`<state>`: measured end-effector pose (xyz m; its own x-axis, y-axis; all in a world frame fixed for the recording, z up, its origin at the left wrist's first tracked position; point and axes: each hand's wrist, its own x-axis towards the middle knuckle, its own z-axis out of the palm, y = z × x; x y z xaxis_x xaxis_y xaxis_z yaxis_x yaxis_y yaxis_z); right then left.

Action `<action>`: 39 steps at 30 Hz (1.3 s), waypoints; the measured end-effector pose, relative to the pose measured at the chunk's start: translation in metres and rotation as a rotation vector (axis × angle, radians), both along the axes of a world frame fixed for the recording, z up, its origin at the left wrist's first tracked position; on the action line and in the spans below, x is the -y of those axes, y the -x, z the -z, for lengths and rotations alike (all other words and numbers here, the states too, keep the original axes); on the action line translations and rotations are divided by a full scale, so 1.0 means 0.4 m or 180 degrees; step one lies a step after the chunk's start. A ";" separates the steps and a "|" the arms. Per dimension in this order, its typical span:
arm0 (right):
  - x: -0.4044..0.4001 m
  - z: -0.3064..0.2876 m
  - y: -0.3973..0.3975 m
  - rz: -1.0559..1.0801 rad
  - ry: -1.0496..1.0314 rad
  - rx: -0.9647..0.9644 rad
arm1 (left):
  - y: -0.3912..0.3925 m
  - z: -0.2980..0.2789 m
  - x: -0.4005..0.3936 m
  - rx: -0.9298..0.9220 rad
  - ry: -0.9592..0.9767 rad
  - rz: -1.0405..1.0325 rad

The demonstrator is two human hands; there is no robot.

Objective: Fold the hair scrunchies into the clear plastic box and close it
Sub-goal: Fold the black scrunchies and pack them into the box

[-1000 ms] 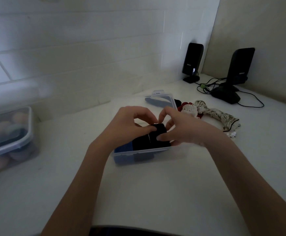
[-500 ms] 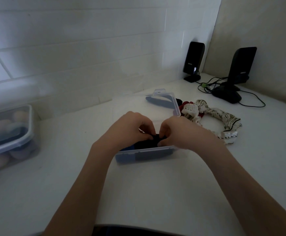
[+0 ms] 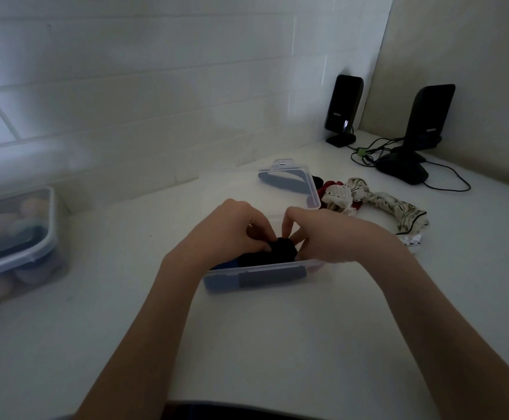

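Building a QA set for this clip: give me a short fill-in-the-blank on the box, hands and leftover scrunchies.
1. Both hands, left hand and right hand, pinch a ____ scrunchie over the clear plastic box.
2. The box's hinged clear lid is ____.
3. The cream patterned scrunchie lies on the white counter, ____ the box.
4. Two black ____ stand in the far corner.

Missing words: black; open; outside; speakers
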<state>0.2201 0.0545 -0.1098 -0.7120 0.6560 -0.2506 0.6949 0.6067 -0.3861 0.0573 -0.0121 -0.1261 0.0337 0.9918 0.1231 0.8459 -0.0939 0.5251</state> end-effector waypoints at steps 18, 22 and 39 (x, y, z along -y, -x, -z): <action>0.006 -0.018 0.046 -0.0248 -0.0221 0.0713 | 0.001 0.010 -0.005 -0.0226 0.0092 0.0032; 0.004 -0.014 0.058 -0.0431 -0.0758 0.1024 | 0.003 0.011 -0.007 -0.0262 0.0093 0.0027; -0.195 -0.112 -0.053 0.1180 -0.0633 -0.1939 | 0.026 -0.012 0.007 0.0809 -0.0755 -0.0198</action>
